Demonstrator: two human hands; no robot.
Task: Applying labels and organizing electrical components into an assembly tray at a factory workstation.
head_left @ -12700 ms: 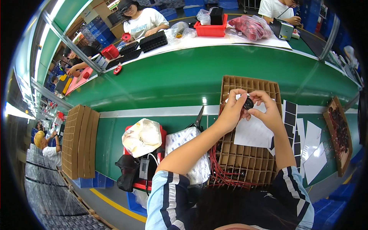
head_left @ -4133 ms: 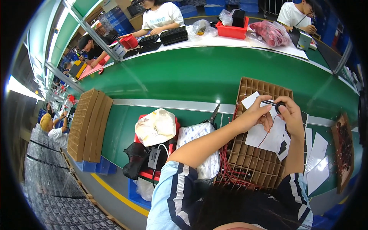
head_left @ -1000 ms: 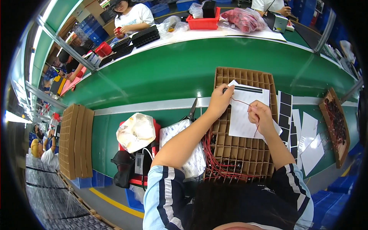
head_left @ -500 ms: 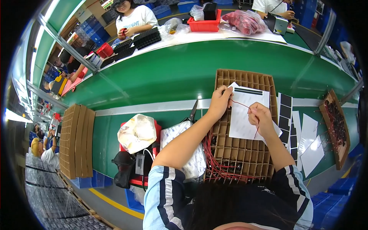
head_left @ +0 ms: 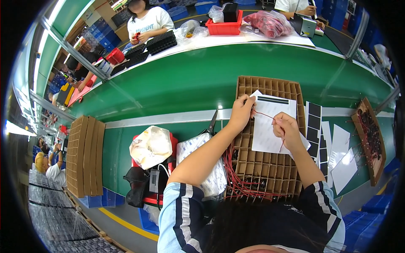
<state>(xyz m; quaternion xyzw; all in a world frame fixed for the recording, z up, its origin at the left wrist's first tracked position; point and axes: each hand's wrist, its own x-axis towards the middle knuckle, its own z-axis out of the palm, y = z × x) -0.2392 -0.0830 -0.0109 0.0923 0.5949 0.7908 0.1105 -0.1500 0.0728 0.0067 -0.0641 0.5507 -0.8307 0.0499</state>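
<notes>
A thin red wire (head_left: 264,114) runs between my two hands over a white sheet (head_left: 265,139) with black strips along its far edge. My left hand (head_left: 242,111) is closed at the sheet's far left corner, pinching the wire's left end; its fingers hide whatever sits at that end. Farther along, my right hand (head_left: 286,130) pinches the same wire between thumb and fingers, and a tail hangs below it. Beneath the sheet lies a cardboard divider tray (head_left: 291,90). Red wires (head_left: 230,168) with small black parts fill its near cells and trail along its left side.
Black scissors (head_left: 213,122) and a plastic-wrapped pack (head_left: 198,164) lie left of the tray. Beyond them a red bin (head_left: 172,147) holds a white bag. Folded dividers (head_left: 84,156) stand far left. Label sheets (head_left: 313,126) and a cardboard box (head_left: 373,173) of wired parts are at right.
My hands, the wire and the sheet stay nearly in place. Across the bench, the person at the back right has shifted their hands, and the person at the back left has raised their head slightly.
</notes>
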